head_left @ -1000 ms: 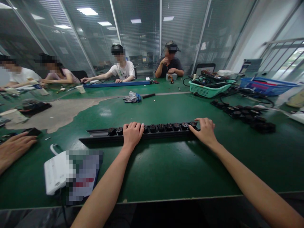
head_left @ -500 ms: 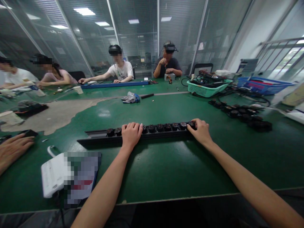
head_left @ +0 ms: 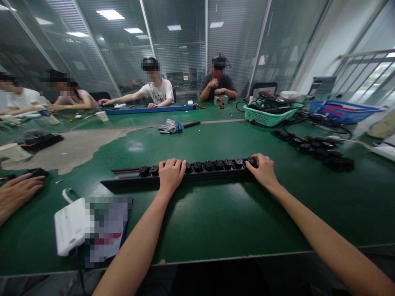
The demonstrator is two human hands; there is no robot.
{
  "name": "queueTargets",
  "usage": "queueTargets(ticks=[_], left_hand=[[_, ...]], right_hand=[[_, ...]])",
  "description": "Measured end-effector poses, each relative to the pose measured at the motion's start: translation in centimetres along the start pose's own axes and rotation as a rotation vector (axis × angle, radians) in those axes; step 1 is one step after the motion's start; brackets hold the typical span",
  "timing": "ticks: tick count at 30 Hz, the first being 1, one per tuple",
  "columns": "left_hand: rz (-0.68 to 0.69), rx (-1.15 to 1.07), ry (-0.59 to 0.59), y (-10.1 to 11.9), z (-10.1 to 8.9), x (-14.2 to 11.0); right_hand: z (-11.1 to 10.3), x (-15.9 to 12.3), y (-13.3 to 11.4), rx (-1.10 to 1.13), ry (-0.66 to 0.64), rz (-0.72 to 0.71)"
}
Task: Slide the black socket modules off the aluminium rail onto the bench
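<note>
A long black channel-shaped housing [head_left: 131,186] lies across the green table in front of me, with several round black socket modules [head_left: 208,165] set in a row along it. Its left end holds no modules. My left hand [head_left: 171,174] is closed over the housing left of its middle, fingers across the far side, hiding the modules beneath. At the right end, my right hand [head_left: 264,169] grips the last socket module [head_left: 252,160] between thumb and fingers. That module is partly covered by the fingers.
More black socket modules [head_left: 311,147] lie in rows at the right. Behind them stand a green basket [head_left: 265,116] of cables and a blue basket [head_left: 354,116]. Gloves [head_left: 170,126] lie beyond the housing. A white box [head_left: 70,228] sits front left, near another person's hand [head_left: 23,193].
The view has shifted slightly. Both hands stay at the same places on the housing, with only small movement of the right fingers at the end module.
</note>
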State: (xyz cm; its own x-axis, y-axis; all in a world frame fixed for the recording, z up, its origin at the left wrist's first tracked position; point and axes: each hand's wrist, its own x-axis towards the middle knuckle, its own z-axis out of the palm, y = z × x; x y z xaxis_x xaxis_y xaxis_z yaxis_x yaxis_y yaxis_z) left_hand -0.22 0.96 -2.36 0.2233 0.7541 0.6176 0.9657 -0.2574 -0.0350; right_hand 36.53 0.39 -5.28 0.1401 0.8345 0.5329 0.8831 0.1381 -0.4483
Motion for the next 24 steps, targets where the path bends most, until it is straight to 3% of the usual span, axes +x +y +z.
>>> queueTargets(ticks=[24], left_hand=[[0.001,0.004,0.0,0.04,-0.09,0.02]], right_hand=[[-0.25,0.12,0.79,-0.007,0.014,0.01]])
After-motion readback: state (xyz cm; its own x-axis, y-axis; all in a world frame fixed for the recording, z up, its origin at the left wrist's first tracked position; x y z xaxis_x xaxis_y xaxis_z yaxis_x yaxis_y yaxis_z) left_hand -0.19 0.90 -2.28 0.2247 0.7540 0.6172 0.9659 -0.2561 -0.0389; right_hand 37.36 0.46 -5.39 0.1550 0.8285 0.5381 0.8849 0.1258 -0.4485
